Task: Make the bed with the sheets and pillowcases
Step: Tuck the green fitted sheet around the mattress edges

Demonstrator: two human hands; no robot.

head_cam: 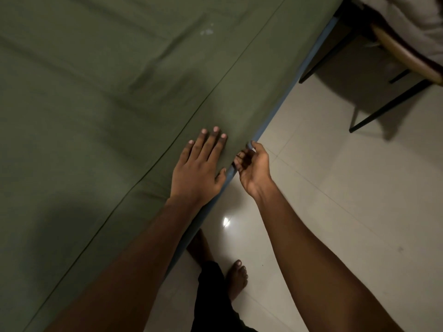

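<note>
Your left hand [199,164] lay flat on sheet [119,104]; right hand [253,166] curled at bed edge [275,111], grip unclear. Judged limp, light cloth: pinch hem.

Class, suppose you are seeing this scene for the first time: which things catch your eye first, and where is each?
The olive-green sheet, spread out smooth, fills the left and upper view. At its right edge the left hand lies flat on the sheet, while the right hand curls its fingers at the blue mattress edge beside it. A dark-legged chair stands on the pale tiled floor at upper right.
</note>
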